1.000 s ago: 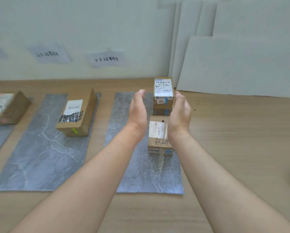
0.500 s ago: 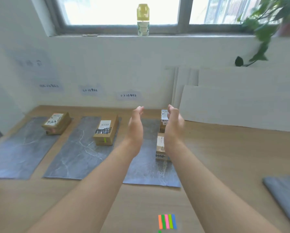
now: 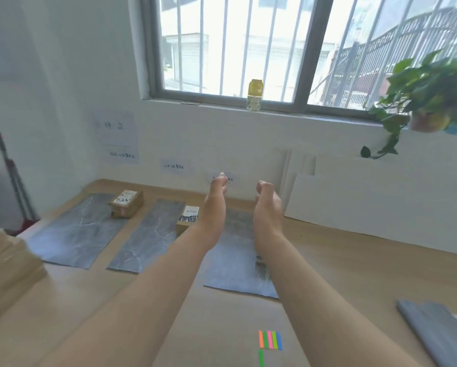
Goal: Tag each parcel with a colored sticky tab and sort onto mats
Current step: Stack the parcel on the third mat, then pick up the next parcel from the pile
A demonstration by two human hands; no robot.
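While both hover empty above the right-hand mat, the left hand has relaxed fingers and the right hand seems loosely curled. A parcel peeks out beside the right forearm, well below the fingers; sticky tabs lie nearer on the surface.

Brown parcels on grey mats

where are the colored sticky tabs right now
Head view: the colored sticky tabs lie on the wooden table near the bottom edge, right of centre, on the near side of the third grey mat from the left.
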